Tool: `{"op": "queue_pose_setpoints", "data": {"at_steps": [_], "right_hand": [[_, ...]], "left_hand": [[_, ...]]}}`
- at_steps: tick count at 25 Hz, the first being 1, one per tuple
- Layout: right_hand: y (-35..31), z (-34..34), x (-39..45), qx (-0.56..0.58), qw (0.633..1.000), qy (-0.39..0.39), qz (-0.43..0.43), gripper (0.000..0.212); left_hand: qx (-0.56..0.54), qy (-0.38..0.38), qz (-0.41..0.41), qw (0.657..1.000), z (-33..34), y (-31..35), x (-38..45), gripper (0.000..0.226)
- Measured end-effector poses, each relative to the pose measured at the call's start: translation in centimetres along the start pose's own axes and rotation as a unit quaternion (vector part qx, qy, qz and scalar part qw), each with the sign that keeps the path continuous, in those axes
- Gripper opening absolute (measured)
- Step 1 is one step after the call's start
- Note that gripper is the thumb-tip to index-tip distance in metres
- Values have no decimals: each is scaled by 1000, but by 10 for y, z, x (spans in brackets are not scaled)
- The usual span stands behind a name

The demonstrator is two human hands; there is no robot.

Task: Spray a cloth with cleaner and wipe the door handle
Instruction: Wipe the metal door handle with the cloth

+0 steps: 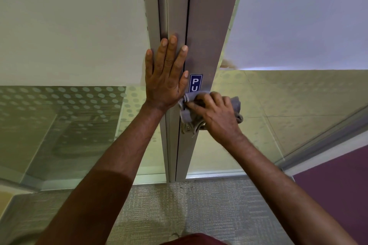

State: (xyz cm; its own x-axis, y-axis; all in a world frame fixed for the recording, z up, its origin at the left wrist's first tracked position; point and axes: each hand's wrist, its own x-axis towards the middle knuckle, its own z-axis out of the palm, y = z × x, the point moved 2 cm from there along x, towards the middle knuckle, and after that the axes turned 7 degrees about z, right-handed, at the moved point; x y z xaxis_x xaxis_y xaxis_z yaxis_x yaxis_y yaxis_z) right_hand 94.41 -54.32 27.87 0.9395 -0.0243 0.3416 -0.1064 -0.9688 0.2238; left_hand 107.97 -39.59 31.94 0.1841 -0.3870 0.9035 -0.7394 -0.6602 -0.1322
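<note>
the scene is evenly and softly lit, with no hard shadows cast anywhere. the brightest area is found at the upper right, where a pale bluish-white glow is given off through the frosted glass [298, 16]. a greenish tint is laid over the lower glass panels [59, 125], in which faint reflections are seen. strong wide-angle distortion is shown: the door frame [199, 26] is splayed outward toward the top, and the forearms are stretched toward the lower corners. the left hand [165, 77] is rendered sharply, while the right hand [217, 115] and the cloth [187, 114] are slightly softened. the carpet [179, 205] at the bottom edge is smeared and grainy.
</note>
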Motion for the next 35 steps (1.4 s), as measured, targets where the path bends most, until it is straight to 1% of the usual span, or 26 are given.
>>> {"op": "queue_pose_setpoints", "data": {"at_steps": [3, 4, 5, 7, 9, 10, 12, 16, 17, 18, 20, 21, 22, 24, 27, 28, 29, 30, 33, 34, 35], "right_hand": [[9, -22, 11, 30, 994, 85, 68, 69], [7, -22, 12, 25, 993, 91, 74, 71], [3, -18, 12, 18, 995, 77, 65, 74], [-8, 1, 4, 5, 1000, 7, 26, 76], [-14, 18, -4, -12, 999, -51, -13, 72], [-12, 20, -5, -15, 998, -58, -23, 70], [-5, 8, 0, -5, 999, -36, -18, 71], [18, -16, 6, 34, 997, 42, 59, 68], [21, -14, 4, 37, 996, 40, 72, 69], [20, -8, 0, 35, 996, 22, 74, 71], [15, 7, -8, 19, 998, -38, 51, 71], [15, 13, -11, 8, 997, -59, 39, 69], [17, 15, -12, 3, 998, -60, 32, 67], [24, 7, -9, 11, 999, -30, 39, 68], [38, -10, -4, 47, 992, 62, 101, 66], [39, -10, -4, 56, 988, 79, 120, 68], [36, -8, -6, 58, 987, 79, 125, 70], [31, -2, -8, 53, 990, 58, 118, 71], [20, 17, -17, 10, 998, -40, 57, 73], [21, 15, -16, 11, 998, -43, 46, 72], [23, 8, -13, 19, 998, -20, 50, 69]], "left_hand": [[-2, 9, -1, 1000, 1, 1, 0, 55], [-1, 10, -1, 1000, 1, 2, 0, 55], [2, 10, 1, 1000, 2, 2, -1, 55], [6, 8, 1, 1000, 2, 1, -1, 54], [6, 4, -1, 1000, 2, 0, -1, 54], [5, 3, -2, 1000, 1, 0, -1, 55], [4, 3, -1, 1000, 1, 1, 0, 54], [1, 5, -2, 1000, 0, 1, 0, 55], [2, 3, -3, 1000, 0, 1, 0, 55], [3, 1, -4, 1000, 0, 1, 0, 55], [3, 1, -5, 1000, 0, 0, 0, 55], [1, 3, -6, 1000, 0, 0, 1, 55], [-1, 6, -5, 1000, 0, 1, 1, 55], [-2, 6, -2, 1000, 0, 1, 0, 54], [-4, 6, -2, 1000, 0, 1, 0, 55], [-5, 5, -3, 1000, 0, 1, 0, 55], [-6, 5, -4, 1000, 0, 1, 0, 54], [-6, 7, -4, 1000, 0, 1, 0, 54], [-4, 3, -6, 1000, 0, 1, 0, 54], [-5, 1, -6, 1000, 0, 1, 0, 54], [-5, 0, -5, 1000, 0, 1, -1, 54]]}}
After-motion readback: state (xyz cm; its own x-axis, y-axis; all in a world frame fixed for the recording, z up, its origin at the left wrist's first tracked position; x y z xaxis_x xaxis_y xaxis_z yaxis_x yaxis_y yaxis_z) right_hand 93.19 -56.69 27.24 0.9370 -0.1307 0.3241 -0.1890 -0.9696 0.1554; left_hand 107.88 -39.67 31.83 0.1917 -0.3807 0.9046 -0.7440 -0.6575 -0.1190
